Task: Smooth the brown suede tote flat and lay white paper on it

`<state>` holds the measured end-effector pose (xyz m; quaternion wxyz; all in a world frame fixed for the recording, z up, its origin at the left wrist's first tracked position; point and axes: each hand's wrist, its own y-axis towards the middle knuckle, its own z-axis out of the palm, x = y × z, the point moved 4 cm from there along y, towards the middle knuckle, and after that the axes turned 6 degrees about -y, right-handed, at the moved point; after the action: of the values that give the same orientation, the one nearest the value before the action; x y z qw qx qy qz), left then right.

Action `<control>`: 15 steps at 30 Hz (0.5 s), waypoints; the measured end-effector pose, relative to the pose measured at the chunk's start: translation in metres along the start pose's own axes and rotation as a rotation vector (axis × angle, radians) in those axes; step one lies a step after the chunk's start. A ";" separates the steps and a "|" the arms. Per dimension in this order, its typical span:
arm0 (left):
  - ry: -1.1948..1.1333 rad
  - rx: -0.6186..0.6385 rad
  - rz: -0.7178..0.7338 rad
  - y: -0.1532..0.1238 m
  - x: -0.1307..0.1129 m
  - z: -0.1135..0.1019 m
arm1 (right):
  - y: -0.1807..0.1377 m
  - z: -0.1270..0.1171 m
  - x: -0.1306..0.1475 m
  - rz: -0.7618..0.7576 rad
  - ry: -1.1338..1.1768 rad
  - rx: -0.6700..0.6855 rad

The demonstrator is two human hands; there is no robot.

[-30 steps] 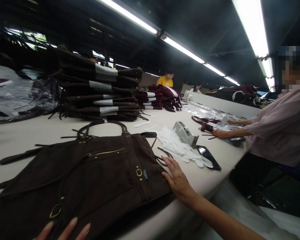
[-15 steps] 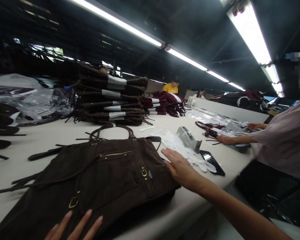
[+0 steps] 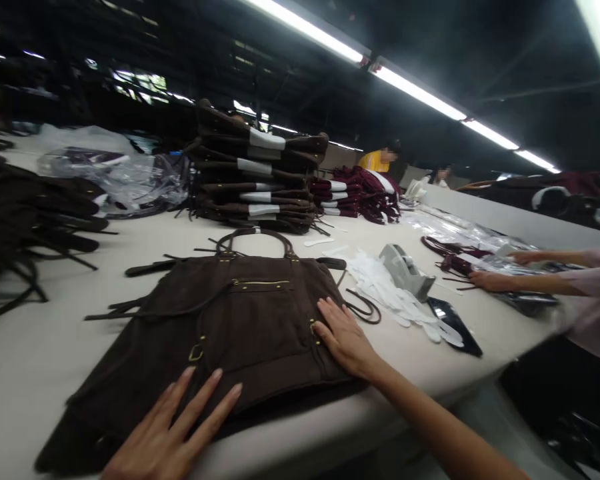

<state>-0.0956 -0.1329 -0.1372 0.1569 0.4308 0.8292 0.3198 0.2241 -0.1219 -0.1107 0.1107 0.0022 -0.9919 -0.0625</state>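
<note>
While both hands lie flat, a dark brown bag (image 3: 240, 327) rests on the pale tabletop (image 3: 40, 360), its two looped handles pointing away from the person and a brass zip running across its upper panel. Left hand (image 3: 173, 430): palm down on the near left part of the bag, fingers spread wide, grip open and closed on nothing. Right hand (image 3: 343, 337): palm down on the bag's right edge beside a small brass buckle, fingers extended and together, grip likewise open, nothing held. Loose dark straps trail off the bag to the left and right.

Just right of the bag lies a scatter of white paper pieces (image 3: 390, 297), with a grey tape dispenser (image 3: 405, 270) among them and a black phone (image 3: 455, 327) near the tabletop edge. Behind the bag stands a stack of dark bags (image 3: 255, 180) banded in white, and a maroon stack (image 3: 355, 193) further back. Clear plastic wrapping (image 3: 125, 177) sits at far left. A co-worker's hands (image 3: 485, 280) at right rest on plastic-wrapped maroon goods, well apart from the brown bag.
</note>
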 end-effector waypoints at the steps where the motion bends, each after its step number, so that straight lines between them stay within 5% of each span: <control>1: 0.044 0.019 0.011 0.002 -0.004 -0.003 | 0.000 -0.001 -0.003 -0.006 0.031 -0.017; 5: 0.189 0.070 0.051 0.006 -0.013 -0.010 | 0.009 -0.025 0.002 -0.083 0.074 -0.136; 10: 0.178 0.178 0.041 0.008 -0.016 -0.012 | 0.025 -0.067 0.088 -0.551 0.048 -0.164; 15: 0.069 0.264 -0.076 0.014 -0.021 -0.023 | 0.035 -0.030 0.167 -0.906 0.202 -0.007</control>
<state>-0.0875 -0.1531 -0.1107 0.0822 0.4047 0.8847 0.2164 0.0678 -0.0935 -0.0402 0.1685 0.4411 -0.8749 -0.1075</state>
